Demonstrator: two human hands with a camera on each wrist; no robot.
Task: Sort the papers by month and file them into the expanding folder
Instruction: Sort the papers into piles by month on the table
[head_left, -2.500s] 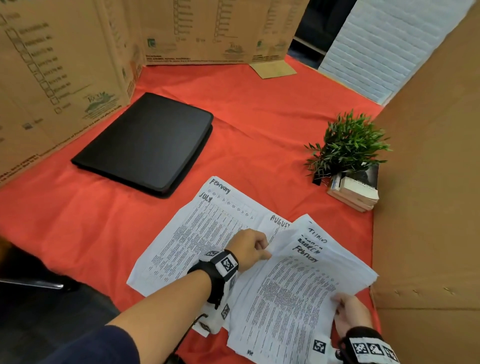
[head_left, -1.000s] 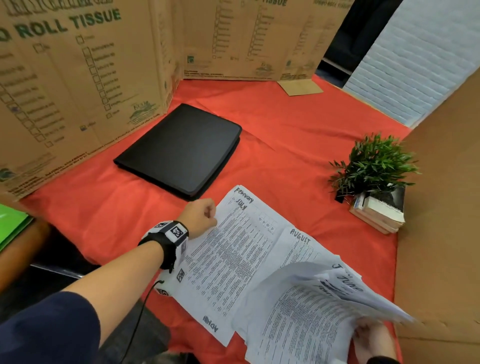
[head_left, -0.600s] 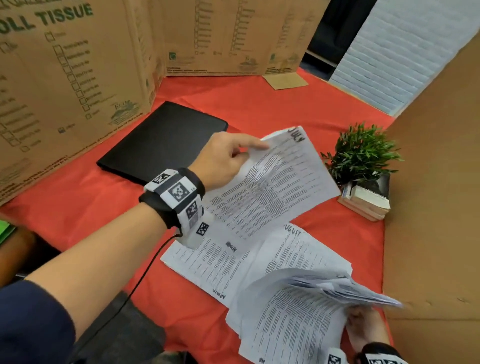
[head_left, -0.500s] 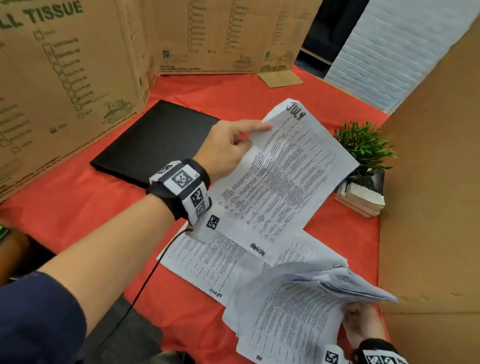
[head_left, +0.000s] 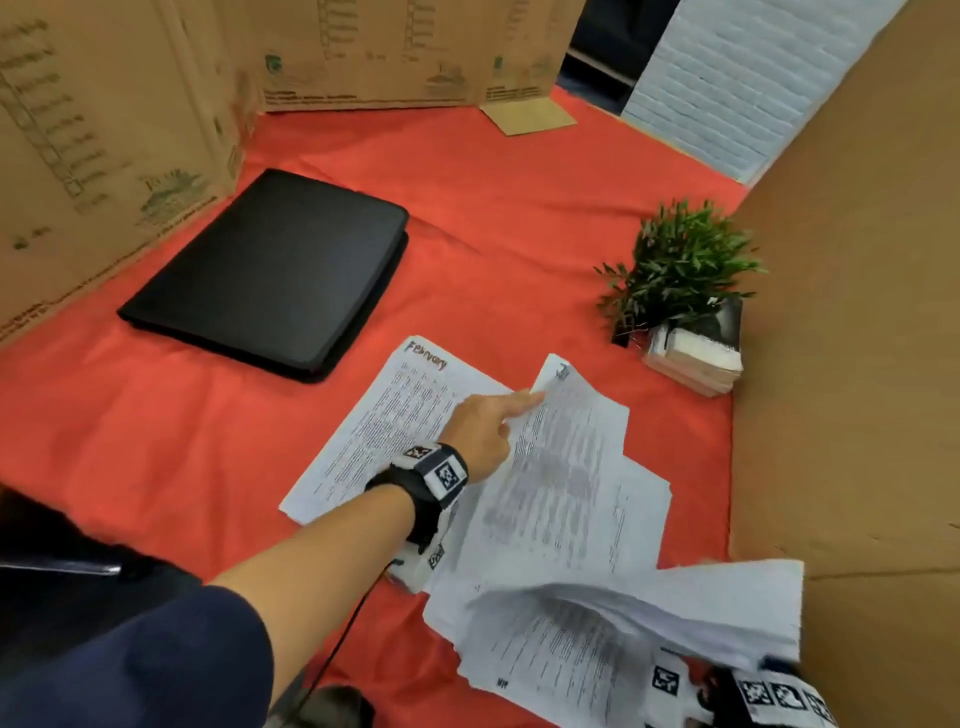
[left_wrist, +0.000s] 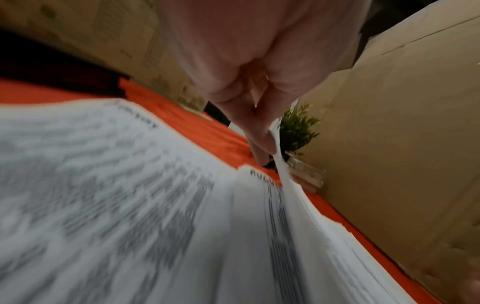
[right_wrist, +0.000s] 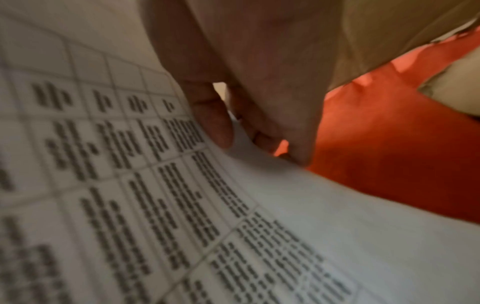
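My left hand (head_left: 519, 415) pinches the left edge of the July sheet (head_left: 569, 462), index finger pointing along it. That sheet hangs low and tilted over the August sheet (left_wrist: 262, 181), to the right of the February sheet (head_left: 410, 400), which lies flat on the red cloth. At the bottom right, my right hand (right_wrist: 241, 142) grips a stack of printed papers (head_left: 649, 608) by its near corner and holds it raised. In the head view the stack hides that hand. The black expanding folder (head_left: 270, 270) lies closed at the back left.
A small potted plant (head_left: 680, 270) stands on a pile of books (head_left: 696, 358) at the right. Cardboard walls (head_left: 857, 312) close in the right, left and back. A white brick-patterned panel (head_left: 737, 78) stands at the far right. Bare red cloth (head_left: 493, 208) lies beyond the papers.
My left hand took the July sheet off the February sheet, lifted it, then swung it down to the right over the August sheet. My right hand raised the stack and keeps holding it.
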